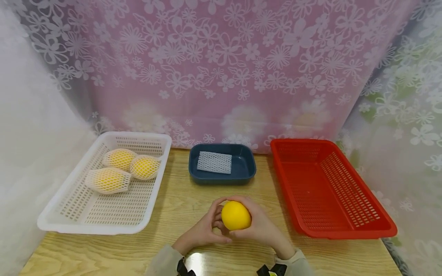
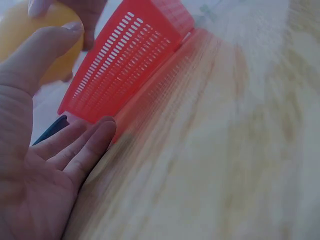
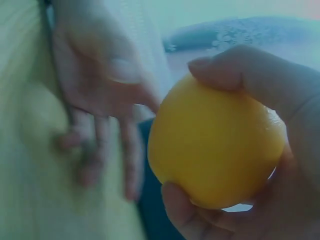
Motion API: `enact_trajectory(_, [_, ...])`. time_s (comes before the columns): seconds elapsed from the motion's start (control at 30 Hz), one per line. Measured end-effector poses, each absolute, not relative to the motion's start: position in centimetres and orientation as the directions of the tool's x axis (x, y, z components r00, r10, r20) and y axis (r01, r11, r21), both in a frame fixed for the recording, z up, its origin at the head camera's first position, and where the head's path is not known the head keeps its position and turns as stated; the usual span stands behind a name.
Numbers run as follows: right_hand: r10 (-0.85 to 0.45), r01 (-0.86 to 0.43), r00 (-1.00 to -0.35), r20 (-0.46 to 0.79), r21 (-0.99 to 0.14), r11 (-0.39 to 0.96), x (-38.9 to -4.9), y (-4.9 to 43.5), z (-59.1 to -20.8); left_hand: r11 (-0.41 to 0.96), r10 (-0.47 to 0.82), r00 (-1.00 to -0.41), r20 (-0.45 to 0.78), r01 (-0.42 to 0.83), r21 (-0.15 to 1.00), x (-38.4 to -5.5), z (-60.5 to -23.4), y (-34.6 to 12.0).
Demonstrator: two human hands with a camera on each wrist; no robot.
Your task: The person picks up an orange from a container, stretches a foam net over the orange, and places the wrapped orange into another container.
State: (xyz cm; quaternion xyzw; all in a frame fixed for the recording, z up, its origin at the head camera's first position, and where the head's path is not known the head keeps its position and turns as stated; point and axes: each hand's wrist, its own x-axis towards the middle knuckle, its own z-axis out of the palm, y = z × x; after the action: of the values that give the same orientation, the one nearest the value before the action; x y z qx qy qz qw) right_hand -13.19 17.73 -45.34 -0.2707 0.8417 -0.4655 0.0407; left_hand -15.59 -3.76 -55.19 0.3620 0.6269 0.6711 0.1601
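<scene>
My right hand grips a smooth, round yellow fruit, thumb on one side and fingers on the other, above the table's front middle. In the right wrist view the bare fruit fills much of the picture. My left hand is just left of it, palm turned toward it, fingers loosely spread. Seen from the left wrist, that hand's fingers stretch out below the fruit and hold nothing. Beyond the hands, a flattened white foam net sleeve lies in a dark blue tray.
At left, a white basket contains three yellow fruits in white foam nets. A red perforated basket stands on the right of the wooden table. Behind everything hangs a pink flowered curtain.
</scene>
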Motion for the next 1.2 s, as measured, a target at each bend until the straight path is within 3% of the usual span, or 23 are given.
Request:
enact_trajectory(0.13, [-0.495,-0.338,-0.861,0.117,-0.859,0.385,-13.3,17.0,-46.9,-0.182,0.654,-0.703,0.278,0.210,0.961,-15.4,-55.1,-3.8])
enact_trajectory(0.37, [-0.450,-0.186,-0.893,-0.007,-0.905,0.383,-13.4,16.3,-48.3,-0.173,0.638,-0.692,0.337,0.298,0.939,-15.4,-55.0,-3.6])
enact_trajectory(0.5, [-0.412,-0.089,-0.908,-0.077,-0.925,0.369,-13.4,16.1,-48.6,-0.178,0.638,-0.697,0.326,0.279,0.944,-15.4,-55.0,-3.5])
enact_trajectory(0.83, [-0.392,0.077,-0.901,-0.186,-0.958,0.276,-13.2,15.7,-49.1,-0.075,0.585,-0.735,0.343,0.372,0.925,-15.3,-55.1,-3.5])
enact_trajectory(1.2, [-0.353,0.109,-0.906,-0.235,-0.934,0.341,-13.0,15.3,-48.8,-0.024,0.527,-0.730,0.435,0.499,0.866,-14.0,-52.0,-3.7])
